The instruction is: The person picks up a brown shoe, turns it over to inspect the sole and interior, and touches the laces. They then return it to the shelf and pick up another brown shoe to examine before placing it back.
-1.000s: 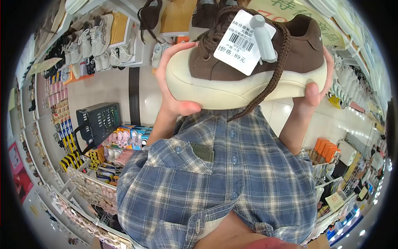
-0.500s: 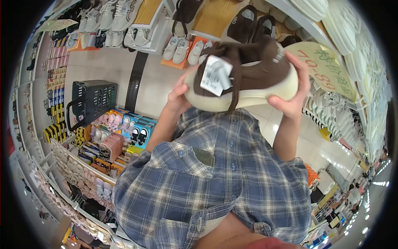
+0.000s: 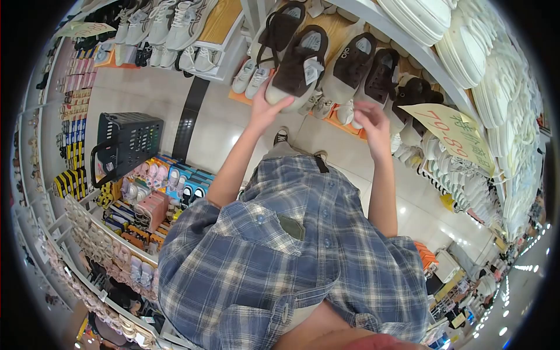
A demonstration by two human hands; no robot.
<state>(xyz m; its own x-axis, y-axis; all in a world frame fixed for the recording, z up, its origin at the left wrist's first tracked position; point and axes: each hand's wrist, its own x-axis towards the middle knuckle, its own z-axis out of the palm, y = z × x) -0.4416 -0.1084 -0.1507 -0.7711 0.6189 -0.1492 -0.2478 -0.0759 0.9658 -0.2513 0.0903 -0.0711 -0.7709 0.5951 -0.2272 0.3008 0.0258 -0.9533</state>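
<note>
A dark brown sneaker (image 3: 296, 76) with a cream sole sits at the edge of the wooden display shelf (image 3: 280, 56), a white price tag (image 3: 312, 69) hanging at its side. My left hand (image 3: 269, 108) is wrapped around its cream toe end. Another brown sneaker stands just left of it, and a pair of similar brown shoes (image 3: 350, 61) stands to its right. My right hand (image 3: 373, 125) hangs in front of that pair with its fingers loosely bent and apart, holding nothing.
A dark shopping basket (image 3: 131, 140) is on the left. Stacked shoe boxes (image 3: 192, 172) and slipper racks line that side. White shoes (image 3: 464, 58) fill the right shelves, beside a yellow handwritten price sign (image 3: 449, 137). Orange boxes with pale shoes (image 3: 345, 111) lie under the shelf.
The brown sneaker has moved from between both hands, close to my body, forward onto the shelf. My right hand has let go of it; the left still grips it.
</note>
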